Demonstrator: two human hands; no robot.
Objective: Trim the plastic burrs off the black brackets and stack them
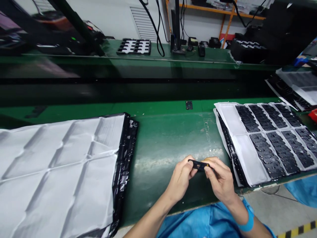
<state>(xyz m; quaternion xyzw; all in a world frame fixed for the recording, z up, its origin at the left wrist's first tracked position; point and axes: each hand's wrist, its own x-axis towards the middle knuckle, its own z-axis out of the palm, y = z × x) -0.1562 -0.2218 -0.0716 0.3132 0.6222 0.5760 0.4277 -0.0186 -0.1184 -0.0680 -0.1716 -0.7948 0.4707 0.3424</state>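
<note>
Both of my hands meet over the near edge of the green bench, pinching a small flat black plastic part [198, 164] between them. My left hand [180, 178] grips its left end with thumb and fingers closed. My right hand [219, 178] holds its right end, fingers curled around it. To the right lies a stack of black trays [272, 138] filled with several rows of similar black parts, partly covered by white sheets.
A large stack of trays under a crinkled white sheet [56, 172] fills the left. One small black part [189, 105] lies alone on the green bench [163, 138]. A dark conveyor runs behind, with another tray [134, 46] and equipment on the far shelf.
</note>
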